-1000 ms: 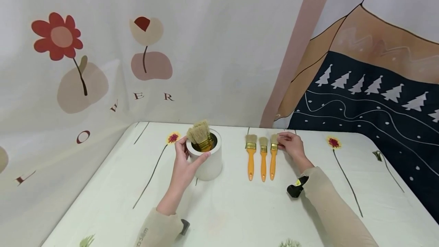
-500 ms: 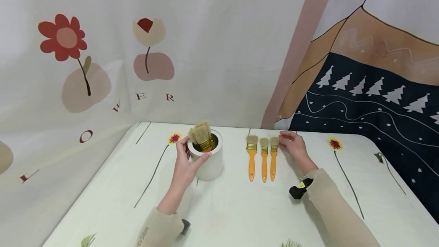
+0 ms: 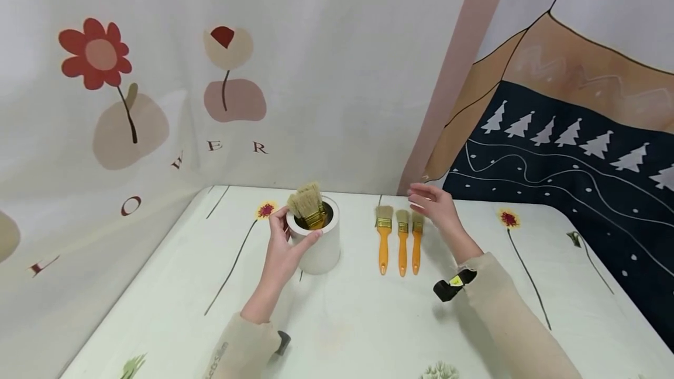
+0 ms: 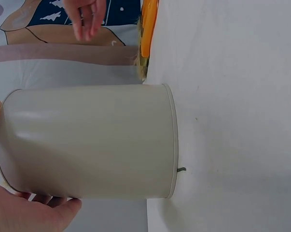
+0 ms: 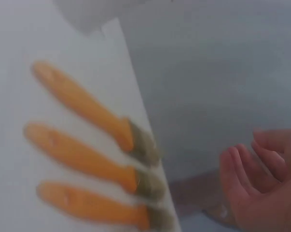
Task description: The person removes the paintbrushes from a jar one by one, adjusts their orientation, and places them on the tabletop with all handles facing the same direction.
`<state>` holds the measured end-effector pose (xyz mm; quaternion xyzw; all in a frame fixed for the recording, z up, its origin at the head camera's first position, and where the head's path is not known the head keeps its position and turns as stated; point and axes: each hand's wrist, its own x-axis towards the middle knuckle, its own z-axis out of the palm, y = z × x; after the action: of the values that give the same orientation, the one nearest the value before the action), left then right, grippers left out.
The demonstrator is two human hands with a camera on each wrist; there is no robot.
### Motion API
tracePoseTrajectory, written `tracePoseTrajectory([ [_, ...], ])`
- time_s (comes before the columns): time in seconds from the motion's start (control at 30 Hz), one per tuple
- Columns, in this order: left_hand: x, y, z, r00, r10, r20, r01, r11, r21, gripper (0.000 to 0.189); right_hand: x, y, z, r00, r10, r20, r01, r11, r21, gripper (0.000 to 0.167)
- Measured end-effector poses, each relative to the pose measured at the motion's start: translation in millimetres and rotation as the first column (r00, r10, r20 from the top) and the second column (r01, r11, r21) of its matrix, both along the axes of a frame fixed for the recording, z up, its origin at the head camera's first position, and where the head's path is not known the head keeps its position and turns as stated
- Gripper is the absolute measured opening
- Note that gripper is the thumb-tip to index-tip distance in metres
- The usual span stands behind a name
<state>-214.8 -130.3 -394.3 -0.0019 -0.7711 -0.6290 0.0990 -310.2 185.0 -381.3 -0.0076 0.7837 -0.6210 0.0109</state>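
Observation:
My left hand (image 3: 281,256) grips a white cylindrical can (image 3: 323,253) near its rim, the thumb on the near side and the fingers around the far left. Paintbrushes (image 3: 306,202) stand in the can, bristles up; their exact number is hidden. To the right of the can, three paintbrushes with orange handles lie side by side: a wider one (image 3: 384,244), a middle one (image 3: 402,250) and a right one (image 3: 417,250). Above the bristle end of the right brush, my right hand (image 3: 439,209) is raised and holds nothing, its fingers loosely bent in the right wrist view (image 5: 261,179).
A pale cloth printed with flowers covers the table (image 3: 342,332). Behind it hangs a light curtain (image 3: 337,104), with a dark printed panel (image 3: 568,162) at the right. Black devices sit at both wrists, one at the right wrist (image 3: 447,290).
My right hand has lifted off from beside the right brush and shifted up and left, above its bristles. The left hand, the can and the three lying brushes have stayed in place.

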Motion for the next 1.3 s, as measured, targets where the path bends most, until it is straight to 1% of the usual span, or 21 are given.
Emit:
tracePoseTrajectory([
  [0.1,-2.3,0.1,-0.1,1.0,-0.005,-0.001,0.005,1.0,0.0,0.084,4.8,-14.1,10.5,0.999,0.042,-0.025,-0.043,0.999,-0.031,0.043],
  [0.23,-5.2,0.1,-0.6,1.0,-0.007,0.0,0.007,1.0,-0.003,0.084,12.5,-39.0,22.1,0.991,0.119,-0.058,-0.123,0.99,-0.069,0.043],
  [0.4,-5.9,0.7,-0.2,1.0,-0.005,0.0,0.005,1.0,-0.001,0.084,19.7,-76.2,32.0,0.969,0.23,-0.094,-0.24,0.965,-0.109,0.04],
  [0.47,-5.3,1.0,-0.3,1.0,-0.005,-0.003,0.005,1.0,0.002,0.084,22.1,-91.3,34.9,0.952,0.281,-0.122,-0.296,0.947,-0.125,0.039],
  [0.53,-4.8,1.7,-1.3,1.0,-0.003,-0.007,0.003,1.0,0.007,0.084,24.3,-105.4,37.4,0.929,0.329,-0.167,-0.35,0.93,-0.112,0.038],
  [0.6,-4.1,3.0,-3.2,1.0,-0.003,-0.005,0.003,1.0,0.01,0.083,25.8,-117.7,38.2,0.9,0.374,-0.224,-0.398,0.914,-0.074,0.039],
  [0.67,-3.4,5.1,-5.6,1.0,-0.007,0.001,0.007,1.0,0.013,0.083,27.1,-127.4,37.9,0.865,0.412,-0.287,-0.431,0.902,-0.005,0.04],
  [0.73,-3.8,7.8,-8.2,1.0,-0.013,0.004,0.012,1.0,0.021,0.082,28.3,-135.1,37.5,0.834,0.438,-0.336,-0.442,0.894,0.069,0.041],
  [0.77,-3.6,9.0,-9.0,1.0,-0.016,0.005,0.016,1.0,0.022,0.082,28.7,-138.2,37.1,0.822,0.448,-0.352,-0.44,0.892,0.108,0.04],
  [0.83,-3.2,10.6,-9.8,1.0,-0.021,0.003,0.021,1.0,0.022,0.082,29.9,-143.5,37.2,0.807,0.46,-0.371,-0.426,0.888,0.174,0.038],
  [0.93,-2.5,10.0,-9.3,1.0,-0.019,-0.01,0.019,1.0,0.014,0.081,31.7,-150.1,39.4,0.801,0.454,-0.39,-0.38,0.889,0.255,0.036],
  [1.03,-1.2,6.6,-7.6,1.0,-0.016,-0.009,0.016,1.0,-0.002,0.082,34.1,-154.6,43.4,0.8,0.439,-0.408,-0.341,0.893,0.293,0.032],
  [1.1,0.3,4.1,-6.0,1.0,-0.017,-0.005,0.017,1.0,-0.004,0.083,35.7,-155.7,46.0,0.8,0.435,-0.412,-0.327,0.893,0.309,0.026],
  [1.2,1.3,1.1,-4.3,1.0,-0.013,0.004,0.013,1.0,-0.009,0.083,37.0,-154.4,49.0,0.795,0.448,-0.408,-0.329,0.885,0.331,0.018],
  [1.3,1.2,-0.6,-2.7,1.0,-0.005,-0.006,0.005,1.0,-0.009,0.083,36.3,-150.3,50.9,0.779,0.482,-0.402,-0.359,0.868,0.344,0.017],
])
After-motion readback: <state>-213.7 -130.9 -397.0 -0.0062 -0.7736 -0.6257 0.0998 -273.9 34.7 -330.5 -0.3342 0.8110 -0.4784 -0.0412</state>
